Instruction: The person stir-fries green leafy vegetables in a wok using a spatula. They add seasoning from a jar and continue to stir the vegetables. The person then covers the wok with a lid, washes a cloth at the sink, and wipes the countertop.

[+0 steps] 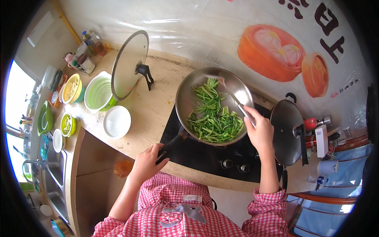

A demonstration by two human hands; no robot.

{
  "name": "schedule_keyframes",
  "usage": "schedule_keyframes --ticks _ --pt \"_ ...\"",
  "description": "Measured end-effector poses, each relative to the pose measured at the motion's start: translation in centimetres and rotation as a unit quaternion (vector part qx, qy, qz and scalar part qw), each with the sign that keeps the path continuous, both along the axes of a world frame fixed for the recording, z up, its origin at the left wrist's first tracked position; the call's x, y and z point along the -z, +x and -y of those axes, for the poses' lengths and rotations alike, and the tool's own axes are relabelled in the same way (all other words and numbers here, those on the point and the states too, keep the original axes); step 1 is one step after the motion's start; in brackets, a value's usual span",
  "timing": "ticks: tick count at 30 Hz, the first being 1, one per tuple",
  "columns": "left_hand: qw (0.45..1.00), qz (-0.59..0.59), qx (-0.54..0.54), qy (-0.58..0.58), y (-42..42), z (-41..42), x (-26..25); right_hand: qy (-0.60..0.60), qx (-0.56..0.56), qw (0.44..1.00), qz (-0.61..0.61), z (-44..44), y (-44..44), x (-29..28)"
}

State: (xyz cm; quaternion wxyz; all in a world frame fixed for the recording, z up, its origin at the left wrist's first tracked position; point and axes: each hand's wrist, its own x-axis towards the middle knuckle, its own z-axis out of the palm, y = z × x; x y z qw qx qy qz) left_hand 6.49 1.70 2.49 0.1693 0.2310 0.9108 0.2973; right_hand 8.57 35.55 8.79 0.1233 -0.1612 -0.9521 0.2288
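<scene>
My left hand point(151, 163) grips the black handle point(171, 145) of a stainless steel frying pan point(185, 89) on the left part of a black cooktop point(204, 157). Cut green leafy stalks point(217, 118) lie in the pan, spread from its far side towards its near right. Held in my right hand point(260, 130) is a metal spatula point(235, 97) that slants into the pan. Its blurred head is close to the far end of the greens; whether it touches them I cannot tell.
A glass lid point(130, 65) stands on edge left of the pan, near a green-and-white colander point(99, 91) and a white bowl point(117, 121). Right of the pan sits a lidded dark pan point(285, 133). Two knobs point(228, 163) are at the cooktop's front. A sink point(56, 189) is far left.
</scene>
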Motion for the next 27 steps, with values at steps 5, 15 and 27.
schedule_keyframes --ticks 5,15,27 --pt "0.999 0.013 0.041 0.026 -0.9 1.1 0.1 0.04 -0.054 0.995 0.077 2.2 2.5 -0.6" --pt "0.961 -0.053 0.254 0.092 -5.9 1.0 0.6 0.01 0.102 0.989 0.108 10.6 9.0 -0.9" --pt "0.951 -0.066 0.223 0.202 -15.0 8.9 -1.7 -0.034 0.222 0.974 0.023 18.6 9.9 7.0"
